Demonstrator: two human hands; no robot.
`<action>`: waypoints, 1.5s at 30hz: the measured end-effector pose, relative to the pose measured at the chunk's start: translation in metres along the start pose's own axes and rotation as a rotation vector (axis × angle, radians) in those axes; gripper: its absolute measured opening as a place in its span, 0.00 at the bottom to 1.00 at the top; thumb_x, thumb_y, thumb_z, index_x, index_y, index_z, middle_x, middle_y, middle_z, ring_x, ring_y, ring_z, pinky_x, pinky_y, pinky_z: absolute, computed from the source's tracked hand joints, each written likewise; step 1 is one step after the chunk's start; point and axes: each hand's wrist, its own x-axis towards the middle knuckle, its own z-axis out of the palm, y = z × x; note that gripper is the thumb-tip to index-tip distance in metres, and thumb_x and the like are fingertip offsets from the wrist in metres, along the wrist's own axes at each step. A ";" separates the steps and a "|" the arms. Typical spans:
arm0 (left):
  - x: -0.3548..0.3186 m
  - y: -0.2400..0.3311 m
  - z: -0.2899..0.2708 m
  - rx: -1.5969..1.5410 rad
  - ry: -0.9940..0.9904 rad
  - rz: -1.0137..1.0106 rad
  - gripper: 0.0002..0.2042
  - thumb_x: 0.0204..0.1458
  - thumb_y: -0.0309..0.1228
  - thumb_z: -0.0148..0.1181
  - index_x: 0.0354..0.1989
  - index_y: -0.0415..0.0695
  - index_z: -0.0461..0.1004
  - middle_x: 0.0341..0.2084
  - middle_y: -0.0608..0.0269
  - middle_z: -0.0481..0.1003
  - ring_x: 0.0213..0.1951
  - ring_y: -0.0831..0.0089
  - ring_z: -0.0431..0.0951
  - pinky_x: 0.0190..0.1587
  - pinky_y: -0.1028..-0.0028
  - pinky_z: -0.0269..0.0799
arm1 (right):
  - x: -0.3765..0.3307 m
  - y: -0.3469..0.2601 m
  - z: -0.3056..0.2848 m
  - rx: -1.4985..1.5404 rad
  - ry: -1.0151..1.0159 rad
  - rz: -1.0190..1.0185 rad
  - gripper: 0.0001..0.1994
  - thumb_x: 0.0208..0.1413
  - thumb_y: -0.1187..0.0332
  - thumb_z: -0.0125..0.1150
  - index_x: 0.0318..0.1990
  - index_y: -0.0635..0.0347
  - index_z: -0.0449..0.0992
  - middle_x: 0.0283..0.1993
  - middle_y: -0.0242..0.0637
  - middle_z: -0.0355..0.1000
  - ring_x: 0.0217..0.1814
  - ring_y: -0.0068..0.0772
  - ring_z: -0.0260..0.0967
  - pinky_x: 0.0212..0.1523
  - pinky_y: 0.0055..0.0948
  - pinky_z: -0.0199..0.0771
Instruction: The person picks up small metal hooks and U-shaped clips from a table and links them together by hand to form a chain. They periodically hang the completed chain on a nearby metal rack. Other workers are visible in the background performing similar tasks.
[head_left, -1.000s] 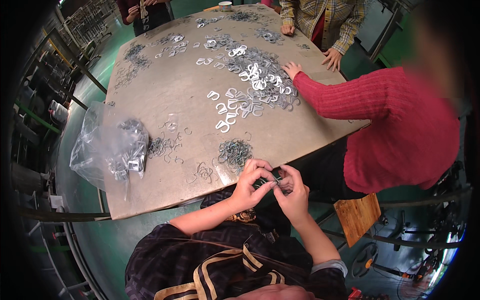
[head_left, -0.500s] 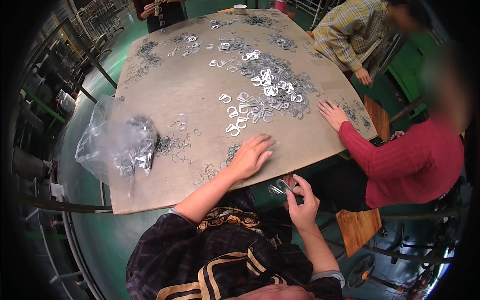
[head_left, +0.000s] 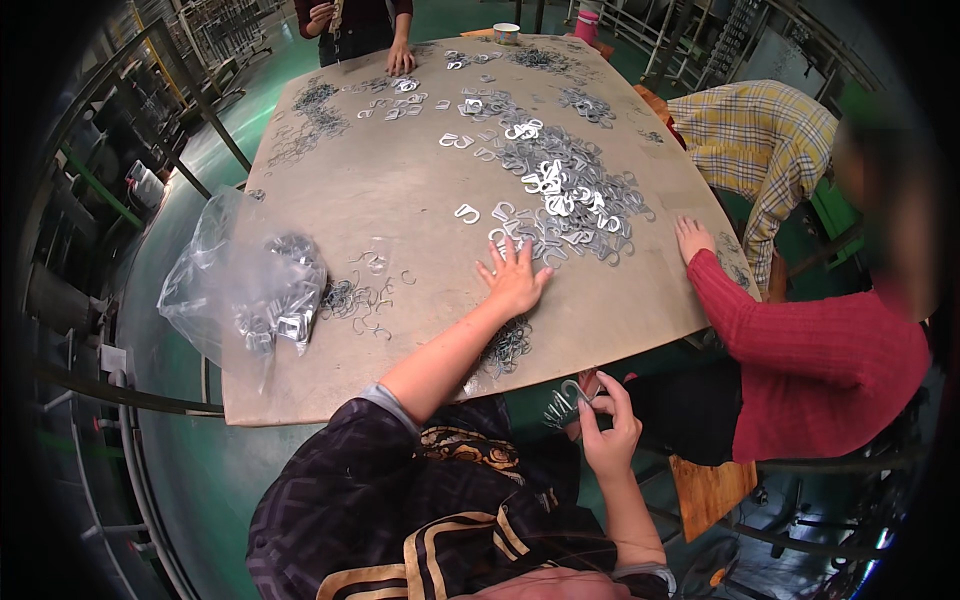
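My left hand lies with fingers spread at the near edge of a big pile of flat, silvery, horseshoe-shaped metal pieces. Its fingertips touch the closest of them. Just below its wrist is a heap of thin, dark curved wire clips. Past the table's front edge, my right hand is closed in a pinch on a bunch of curved metal pieces; a bent loop stands up by the fingertips and thinner bits fan out to the left. Their exact kind is too small to tell.
On the brown-topped table, a clear plastic bag of metal parts sits at left beside loose wire clips. A person in a red sweater sits at right, another in a plaid shirt beyond. Someone stands at the far edge.
My left hand has moved forward to the pile and spread its fingers over the nearest pieces. My right hand keeps its pinch. The plaid-shirted person has bent down; a far person's hand now touches the table.
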 end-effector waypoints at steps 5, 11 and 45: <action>-0.007 0.028 -0.005 -0.191 -0.249 0.153 0.41 0.55 0.55 0.53 0.71 0.47 0.46 0.70 0.39 0.43 0.72 0.41 0.36 0.69 0.43 0.32 | 0.002 -0.006 0.000 -0.011 -0.013 -0.047 0.22 0.48 0.81 0.63 0.53 0.65 0.72 0.26 0.36 0.75 0.26 0.22 0.73 0.32 0.21 0.72; 0.074 -0.036 -0.041 -0.045 0.350 -0.113 0.34 0.58 0.51 0.51 0.67 0.41 0.57 0.68 0.41 0.51 0.71 0.47 0.43 0.70 0.51 0.38 | -0.001 -0.007 -0.008 -0.012 0.016 -0.084 0.22 0.47 0.81 0.64 0.53 0.65 0.73 0.24 0.36 0.74 0.22 0.25 0.71 0.27 0.23 0.71; -0.106 -0.166 -0.072 0.141 0.631 -0.150 0.26 0.59 0.45 0.53 0.59 0.38 0.66 0.62 0.39 0.60 0.66 0.44 0.54 0.67 0.51 0.48 | -0.006 -0.004 0.003 0.019 -0.081 -0.054 0.19 0.47 0.82 0.62 0.50 0.66 0.74 0.27 0.39 0.74 0.29 0.29 0.73 0.36 0.27 0.74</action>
